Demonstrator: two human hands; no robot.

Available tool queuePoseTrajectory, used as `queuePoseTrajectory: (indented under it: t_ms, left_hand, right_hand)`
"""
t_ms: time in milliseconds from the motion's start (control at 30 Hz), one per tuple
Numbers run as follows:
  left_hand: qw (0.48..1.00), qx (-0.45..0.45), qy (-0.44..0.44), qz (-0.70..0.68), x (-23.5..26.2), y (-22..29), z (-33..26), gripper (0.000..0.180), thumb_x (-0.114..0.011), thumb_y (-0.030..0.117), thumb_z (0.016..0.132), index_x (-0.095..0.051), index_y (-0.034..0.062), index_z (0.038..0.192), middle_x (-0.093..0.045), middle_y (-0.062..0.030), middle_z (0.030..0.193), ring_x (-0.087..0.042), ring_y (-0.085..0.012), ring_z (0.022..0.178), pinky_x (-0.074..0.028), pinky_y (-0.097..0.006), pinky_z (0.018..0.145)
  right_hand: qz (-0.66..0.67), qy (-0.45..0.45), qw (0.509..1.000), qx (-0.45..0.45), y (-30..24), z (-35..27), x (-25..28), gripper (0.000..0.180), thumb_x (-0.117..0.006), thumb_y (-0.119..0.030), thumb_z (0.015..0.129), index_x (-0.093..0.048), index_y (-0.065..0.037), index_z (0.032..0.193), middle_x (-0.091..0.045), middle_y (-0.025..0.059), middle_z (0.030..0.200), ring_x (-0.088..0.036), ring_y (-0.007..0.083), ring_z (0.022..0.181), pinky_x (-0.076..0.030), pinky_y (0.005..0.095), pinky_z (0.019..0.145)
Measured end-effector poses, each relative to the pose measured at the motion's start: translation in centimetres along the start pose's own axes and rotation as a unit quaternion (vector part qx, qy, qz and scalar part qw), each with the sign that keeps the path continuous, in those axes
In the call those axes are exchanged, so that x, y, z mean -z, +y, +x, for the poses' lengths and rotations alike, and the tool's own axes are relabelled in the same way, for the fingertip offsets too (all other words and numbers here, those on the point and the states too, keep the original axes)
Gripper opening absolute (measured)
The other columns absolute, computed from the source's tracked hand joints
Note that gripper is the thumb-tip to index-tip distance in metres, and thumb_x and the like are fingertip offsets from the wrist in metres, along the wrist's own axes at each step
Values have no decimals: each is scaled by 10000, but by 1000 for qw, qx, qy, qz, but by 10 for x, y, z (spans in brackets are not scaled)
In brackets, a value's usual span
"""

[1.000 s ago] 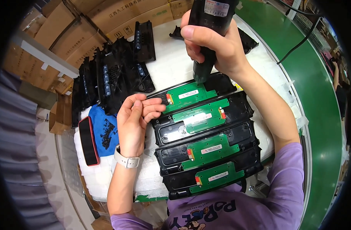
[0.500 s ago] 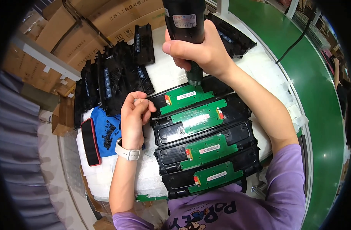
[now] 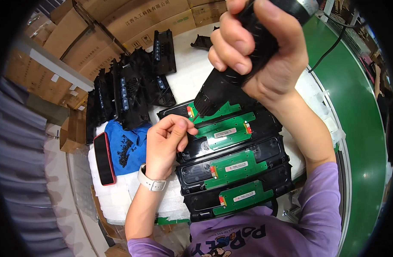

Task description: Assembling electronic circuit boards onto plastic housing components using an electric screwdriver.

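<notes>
My right hand (image 3: 275,55) is wrapped round a black electric screwdriver (image 3: 222,88), tilted so its nose points down and left. The bit end is at the fingertips of my left hand (image 3: 164,139). Thumb and index finger there are pinched together; whatever they hold is too small to make out. Under the tool lies the farthest green circuit board (image 3: 227,109), partly covered by it. Several such boards sit in a row of black plastic panels (image 3: 190,173), with red-and-white connectors on them.
Left of my left hand, a heap of tiny black screws (image 3: 124,150) lies on a blue cloth (image 3: 138,135), beside a red-edged phone (image 3: 103,158). More black panels (image 3: 136,96) stack at the far left before cardboard boxes (image 3: 149,21). A cable (image 3: 329,51) hangs at right.
The screwdriver has lifted off the farthest board and swung from upright to tilted, its nose now further left. My left hand has moved right to meet its bit.
</notes>
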State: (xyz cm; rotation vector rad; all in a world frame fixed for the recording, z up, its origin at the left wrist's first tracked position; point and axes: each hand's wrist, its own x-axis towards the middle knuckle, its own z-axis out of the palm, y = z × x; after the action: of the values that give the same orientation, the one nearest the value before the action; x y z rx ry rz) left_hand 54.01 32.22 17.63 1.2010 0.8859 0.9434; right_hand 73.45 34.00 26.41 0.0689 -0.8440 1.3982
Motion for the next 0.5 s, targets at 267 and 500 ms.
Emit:
queuePoseTrajectory:
  t_ms: [267,500]
  left_hand:
    - [999,-10,-33,11,-2,-2,-4,127,-619,122,853,-578,7,886,-632,-106,806,-418,-43,527,-335,-157,487]
    - [997,20,-30,-70,-1,-8,-3,108,-630,62,832,-594,-1,911,-655,-98,815,-440,-27,514,-341,-144,471]
  right_hand:
    - [-51,-321,942,80,5,34,44,205,-488,-222,843,-555,-49,929,-497,74,570,-446,184,430,-392,330,495]
    - [-158,-443,866,171,9,48,56,204,-479,-225,861,-552,-45,925,-494,67,572,-457,179,445,-394,327,500]
